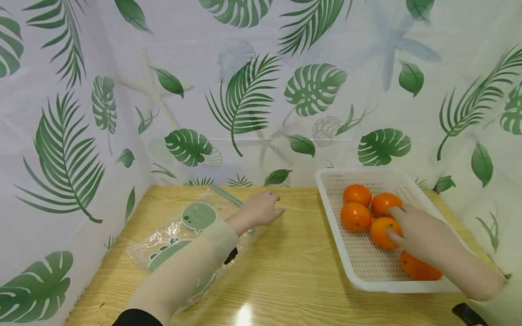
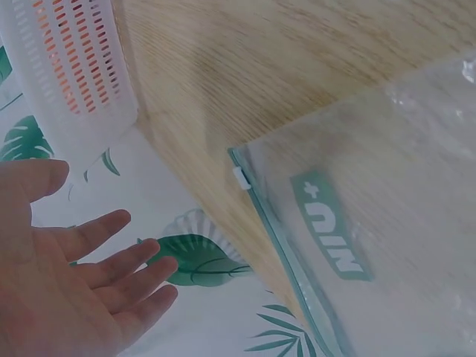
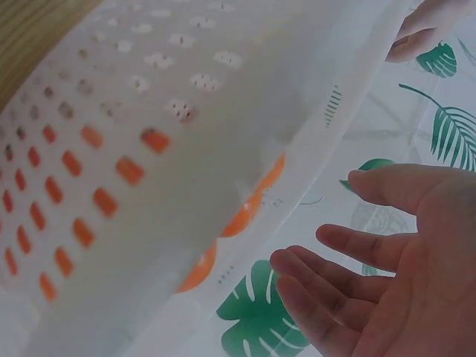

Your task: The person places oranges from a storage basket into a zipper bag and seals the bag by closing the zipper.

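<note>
My right hand reaches over the white basket from the right, its fingers spread and slightly bent. In the head view its fingertips overlap two of the oranges, a rear one and a nearer one. The right wrist view has this hand with nothing between thumb and fingers. My left hand hovers by the zip edge of a clear plastic slider bag with green cartoon prints. Its fingers are loosely spread and hold nothing. A white slider sits near one end of the bag's green zip strip.
More oranges lie in the basket, with one partly under the right forearm. The wooden table ends at a white leaf-patterned cloth at the back and sides.
</note>
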Motion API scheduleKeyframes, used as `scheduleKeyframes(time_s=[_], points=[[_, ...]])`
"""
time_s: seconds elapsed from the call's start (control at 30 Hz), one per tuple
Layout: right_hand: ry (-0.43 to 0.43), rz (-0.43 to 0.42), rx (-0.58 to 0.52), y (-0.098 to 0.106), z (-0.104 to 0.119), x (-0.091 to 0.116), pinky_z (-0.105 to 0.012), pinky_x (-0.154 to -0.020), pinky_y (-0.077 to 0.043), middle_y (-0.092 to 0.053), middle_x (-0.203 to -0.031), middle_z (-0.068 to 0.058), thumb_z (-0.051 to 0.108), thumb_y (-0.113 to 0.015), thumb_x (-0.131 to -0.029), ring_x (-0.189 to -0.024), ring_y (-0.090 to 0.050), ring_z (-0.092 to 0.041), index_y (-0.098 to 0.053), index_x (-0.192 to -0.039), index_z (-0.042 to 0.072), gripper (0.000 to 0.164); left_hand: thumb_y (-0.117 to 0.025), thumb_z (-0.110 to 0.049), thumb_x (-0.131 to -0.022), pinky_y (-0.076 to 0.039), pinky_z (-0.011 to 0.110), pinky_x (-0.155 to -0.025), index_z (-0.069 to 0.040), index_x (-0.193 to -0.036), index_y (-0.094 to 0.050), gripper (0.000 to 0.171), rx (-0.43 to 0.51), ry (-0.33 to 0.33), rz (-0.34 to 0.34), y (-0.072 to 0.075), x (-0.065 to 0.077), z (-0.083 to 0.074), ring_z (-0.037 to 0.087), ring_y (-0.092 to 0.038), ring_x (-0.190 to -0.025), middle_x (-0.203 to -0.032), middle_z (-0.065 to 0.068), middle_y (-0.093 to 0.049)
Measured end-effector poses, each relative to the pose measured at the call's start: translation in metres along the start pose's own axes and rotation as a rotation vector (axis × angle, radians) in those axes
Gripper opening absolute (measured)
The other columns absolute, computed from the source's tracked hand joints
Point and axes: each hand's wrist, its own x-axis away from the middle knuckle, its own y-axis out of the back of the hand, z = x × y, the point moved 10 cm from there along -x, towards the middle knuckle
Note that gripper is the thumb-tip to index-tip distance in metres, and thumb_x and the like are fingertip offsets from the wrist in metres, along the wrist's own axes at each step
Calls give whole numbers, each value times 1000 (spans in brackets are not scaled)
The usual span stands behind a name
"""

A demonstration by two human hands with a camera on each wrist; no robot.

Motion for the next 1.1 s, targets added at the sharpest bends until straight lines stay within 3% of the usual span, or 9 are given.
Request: scheduleKeyframes(time_s=[0.27,0.5,0.63,0.87,1.1], points=[[20,-29,-47,4,22,-15,-62,-90,-58,-66,-127,-30,24,-69,-99,-107,-69,-45,-61,-134,-7,48,-54,-39,-112,-52,45,-116,-5,-148,-58,50,9,20,-13,7,0,16,32,-61,-138,-151,14,-62],[36,-40,-32,10,45,-27,-61,-81,-61,-65,-129,-31,27,-73,-98,-110,-67,-45,-61,-136,-6,51,-54,-39,-112,-50,47,-118,-6,-149,-58,49,31,40,-11,8,3,30,32,-60,-140,-152,14,-61],[54,-47,-24,13,56,-33,-58,-74,-61,-66,-130,-29,27,-74,-98,-109,-68,-46,-61,-135,-3,49,-54,-38,-112,-50,48,-117,-5,-148,-58,49,44,52,-8,9,7,39,33,-60,-139,-151,15,-61],[92,-67,-55,18,76,-38,-52,-76,-63,-68,-128,-24,26,-73,-100,-101,-71,-37,-62,-133,0,44,-56,-35,-112,-50,49,-118,-3,-145,-60,47,61,72,-19,9,18,56,35,-59,-139,-150,17,-61],[121,-97,-74,24,97,-38,-39,-58,-59,-69,-124,-24,23,-76,-97,-95,-71,-34,-64,-134,0,45,-57,-33,-111,-50,51,-116,0,-142,-62,46,80,92,-34,7,29,73,37,-60,-138,-148,19,-62]])
